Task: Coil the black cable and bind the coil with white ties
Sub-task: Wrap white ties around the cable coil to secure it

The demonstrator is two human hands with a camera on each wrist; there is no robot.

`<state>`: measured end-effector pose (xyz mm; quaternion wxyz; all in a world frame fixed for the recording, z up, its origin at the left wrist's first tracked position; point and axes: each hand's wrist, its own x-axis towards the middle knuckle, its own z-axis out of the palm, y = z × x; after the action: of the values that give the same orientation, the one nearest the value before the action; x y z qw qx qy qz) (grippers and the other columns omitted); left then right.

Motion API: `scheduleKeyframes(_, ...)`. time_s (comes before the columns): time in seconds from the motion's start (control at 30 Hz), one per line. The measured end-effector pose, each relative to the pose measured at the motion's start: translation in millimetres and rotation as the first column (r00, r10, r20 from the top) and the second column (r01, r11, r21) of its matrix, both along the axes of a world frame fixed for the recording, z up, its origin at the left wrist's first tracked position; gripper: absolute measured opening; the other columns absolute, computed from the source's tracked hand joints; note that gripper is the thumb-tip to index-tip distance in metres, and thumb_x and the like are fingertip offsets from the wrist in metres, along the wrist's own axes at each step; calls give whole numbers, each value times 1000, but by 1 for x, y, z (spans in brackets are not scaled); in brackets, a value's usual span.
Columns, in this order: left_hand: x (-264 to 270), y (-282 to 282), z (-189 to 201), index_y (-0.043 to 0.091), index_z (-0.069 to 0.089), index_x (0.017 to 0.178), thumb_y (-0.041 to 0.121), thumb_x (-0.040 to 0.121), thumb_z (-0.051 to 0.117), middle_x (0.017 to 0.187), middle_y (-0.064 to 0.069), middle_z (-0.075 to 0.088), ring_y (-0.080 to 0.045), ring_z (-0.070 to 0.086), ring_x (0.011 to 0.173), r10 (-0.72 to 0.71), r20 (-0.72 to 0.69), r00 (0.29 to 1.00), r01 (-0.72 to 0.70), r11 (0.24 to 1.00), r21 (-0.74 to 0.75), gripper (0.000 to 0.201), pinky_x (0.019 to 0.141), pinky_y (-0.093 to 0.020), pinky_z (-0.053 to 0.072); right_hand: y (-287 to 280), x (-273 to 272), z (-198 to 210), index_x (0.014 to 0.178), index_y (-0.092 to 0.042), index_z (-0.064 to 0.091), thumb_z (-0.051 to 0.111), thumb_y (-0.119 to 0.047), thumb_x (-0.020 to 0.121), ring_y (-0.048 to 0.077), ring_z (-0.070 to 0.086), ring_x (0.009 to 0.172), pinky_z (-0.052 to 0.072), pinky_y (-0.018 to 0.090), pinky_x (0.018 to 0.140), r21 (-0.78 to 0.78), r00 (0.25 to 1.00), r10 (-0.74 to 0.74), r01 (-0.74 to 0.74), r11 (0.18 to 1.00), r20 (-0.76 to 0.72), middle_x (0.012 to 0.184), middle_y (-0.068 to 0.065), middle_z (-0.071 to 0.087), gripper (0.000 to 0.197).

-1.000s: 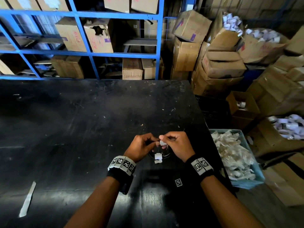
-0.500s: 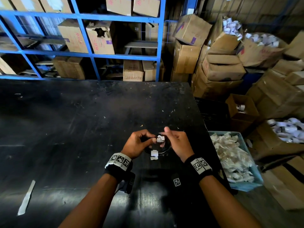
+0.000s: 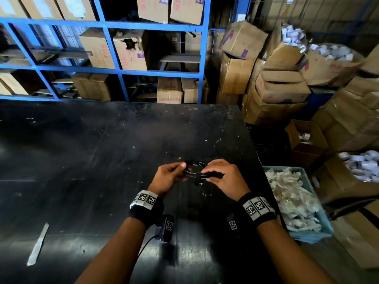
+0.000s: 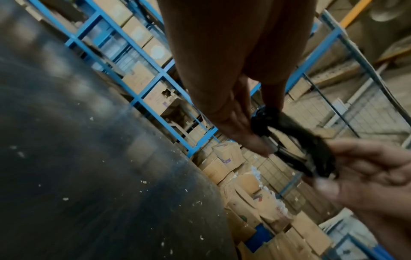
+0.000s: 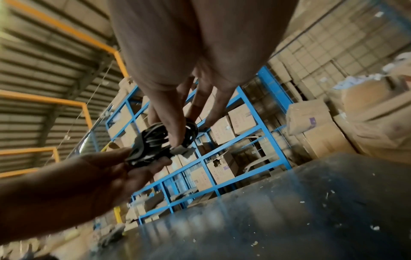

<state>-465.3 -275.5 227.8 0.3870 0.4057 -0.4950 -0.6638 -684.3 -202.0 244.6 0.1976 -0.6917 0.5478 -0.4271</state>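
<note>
A small black cable coil (image 3: 194, 171) hangs just above the black table (image 3: 102, 160), held flat between both hands. My left hand (image 3: 170, 175) pinches its left end and my right hand (image 3: 223, 177) pinches its right end. The left wrist view shows the blurred coil (image 4: 295, 140) stretched between my left fingers (image 4: 242, 130) and my right fingers (image 4: 360, 168). In the right wrist view the coil (image 5: 155, 140) has a pale tie end (image 5: 181, 151) under my right thumb (image 5: 171, 123). Whether ties wrap the coil cannot be told from the head view.
A blue bin (image 3: 303, 236) full of white ties stands off the table's right edge. A pale strip (image 3: 38, 244) lies at the table's near left. Blue shelving (image 3: 143, 72) with cardboard boxes stands behind the table, and stacked boxes (image 3: 276, 85) crowd the right side.
Both hands have turned the coil from standing up to lying flat. The white tie pieces that showed in the head view earlier are out of sight. The hands sit a little farther apart.
</note>
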Motion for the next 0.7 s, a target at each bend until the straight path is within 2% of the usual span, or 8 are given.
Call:
scheduleKeyframes(0.07, 0, 2, 0, -2, 69, 118, 10, 98, 60, 98, -12, 76, -21, 70, 90, -17, -24, 1000, 18, 999, 27, 24, 72, -26, 60, 0, -2, -4, 104, -18, 81, 84, 12, 65, 10, 65, 116, 54, 37, 102, -23, 998, 44, -44, 999, -34, 113, 0, 75, 49)
scheduleKeyframes(0.13, 0, 3, 3, 5, 70, 119, 6, 97, 61, 97, -11, 77, -19, 71, 89, 18, -103, 995, -12, 998, 60, 24, 75, -28, 60, 3, -5, -6, 119, -22, 75, 78, 12, 73, 6, 55, 133, 47, 26, 110, 50, 998, 63, -63, 997, 0, 137, -5, 65, 58)
scheduleKeyframes(0.2, 0, 3, 4, 10, 70, 120, 3, 96, 61, 99, -11, 77, -18, 72, 91, 51, -158, 986, -42, 997, 60, 26, 79, -29, 60, 6, -4, -1, 135, -25, 65, 73, 5, 85, 9, 53, 137, 49, 21, 105, 244, 960, -58, -11, 970, 275, 149, -3, 55, 59)
scheduleKeyframes(0.27, -2, 6, 5, 14, 71, 120, 1, 94, 62, 100, -9, 78, -17, 73, 92, 42, -180, 983, -33, 998, 53, 30, 81, -29, 60, 5, 3, 2, 141, -17, 58, 68, -6, 96, 18, 69, 114, 60, 25, 90, 408, 783, -259, 7, 913, 566, 134, 8, 65, 47)
scheduleKeyframes(0.33, -5, 8, 5, 15, 70, 121, 2, 94, 63, 101, -8, 77, -17, 73, 94, 26, -174, 984, -21, 999, 31, 31, 80, -27, 58, 2, 10, 3, 136, -3, 61, 66, -9, 98, 19, 73, 87, 64, 28, 78, 461, 656, -368, 34, 887, 659, 108, 8, 73, 39)
scheduleKeyframes(0.4, -8, 9, 4, 17, 72, 119, 5, 94, 64, 102, -10, 77, -20, 72, 96, 32, -168, 985, -29, 999, 16, 29, 82, -28, 57, -1, 13, 1, 126, 2, 68, 67, -7, 97, 17, 73, 78, 65, 29, 74, 454, 613, -398, 71, 888, 682, 92, 4, 77, 30)
scheduleKeyframes(0.47, -9, 8, 4, 18, 71, 121, 7, 96, 63, 101, -10, 76, -20, 70, 96, 24, -131, 991, -27, 999, -20, 29, 84, -30, 56, -3, 16, -1, 111, -2, 75, 68, -6, 96, 23, 75, 84, 65, 32, 74, 430, 582, -404, 101, 897, 706, 86, 5, 80, 17)
scheduleKeyframes(0.7, -19, 6, 2, 8, 68, 127, 12, 98, 63, 87, -5, 75, -9, 67, 84, 13, 42, 999, -5, 982, -188, 30, 76, -22, 55, -9, 26, -8, 102, -3, 80, 71, -3, 93, 29, 76, 89, 63, 44, 85, 356, 530, -386, 163, 920, 755, 98, 20, 79, 12)
